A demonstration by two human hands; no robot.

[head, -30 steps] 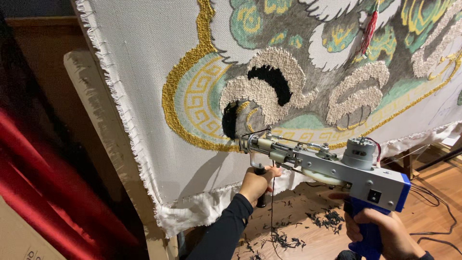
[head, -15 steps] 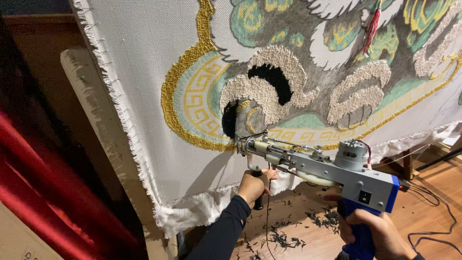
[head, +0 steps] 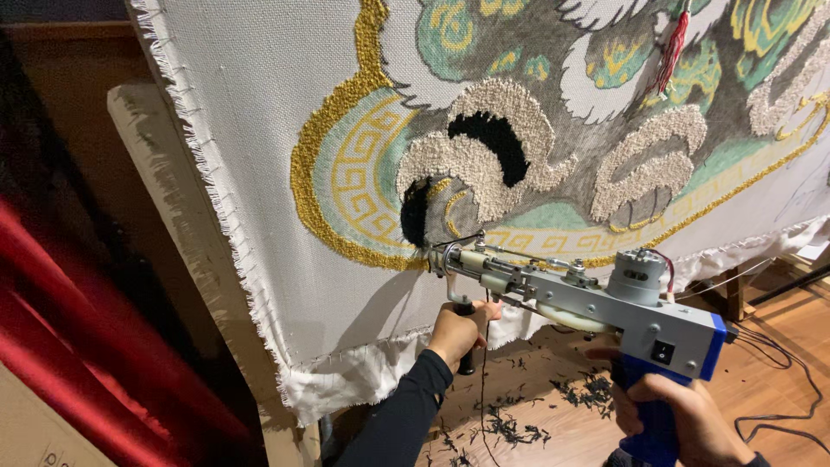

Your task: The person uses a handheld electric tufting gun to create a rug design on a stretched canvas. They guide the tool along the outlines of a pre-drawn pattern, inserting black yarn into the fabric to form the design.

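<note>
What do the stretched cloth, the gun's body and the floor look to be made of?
Cloth: coarse off-white woven fabric, with a frayed edge and visible weave. Tufting gun: grey matte body, probably metal, with a blue grip that looks plastic. Floor: brown wood planks, grain and seams showing.

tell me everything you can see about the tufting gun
The tufting gun is a long tool with a grey metal body, a blue rear end and blue pistol grip, and a round grey motor housing on top. A black switch sits on its side, and thin wires run at the motor. It lies nearly level, tilted slightly up toward its needle tip, which meets the stretched cloth at a black tufted patch. The right hand grips the blue handle; the left hand holds the black front handle beneath the nose.
</note>
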